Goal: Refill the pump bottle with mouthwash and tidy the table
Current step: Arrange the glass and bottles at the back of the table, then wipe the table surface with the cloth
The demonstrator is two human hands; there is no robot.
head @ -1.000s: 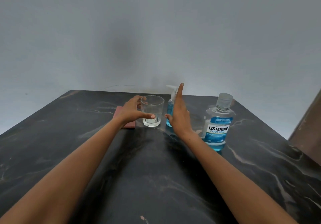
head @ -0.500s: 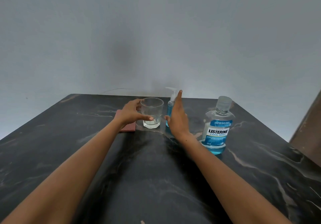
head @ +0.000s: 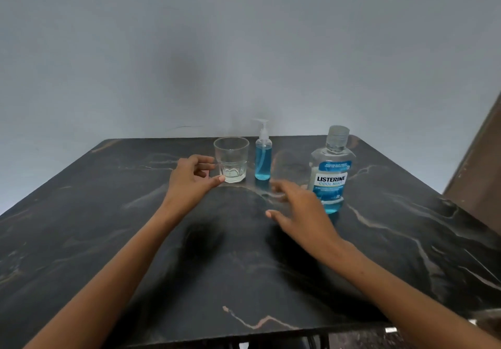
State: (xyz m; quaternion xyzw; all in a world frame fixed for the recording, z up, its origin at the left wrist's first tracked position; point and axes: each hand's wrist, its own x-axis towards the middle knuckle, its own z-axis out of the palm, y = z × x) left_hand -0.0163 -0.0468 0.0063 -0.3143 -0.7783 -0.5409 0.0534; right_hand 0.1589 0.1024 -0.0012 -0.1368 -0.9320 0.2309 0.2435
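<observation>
I see left hand (head: pixel 189 179) fingers loosely curled, thumb tip at glass (head: pixel 231 159) base, maybe touching | right hand (head: pixel 301 213) spread, blurred, holding nothing | pump bottle (head: pixel 263 156) far-centre on desk (head: pixel 108 213), mouthwash bottle (head: pixel 332 169) right.

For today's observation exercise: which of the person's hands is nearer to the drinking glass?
Left. The left hand is open just beside the drinking glass, its thumb tip at the base. The right hand hovers open farther off, in front of the Listerine bottle.
</observation>
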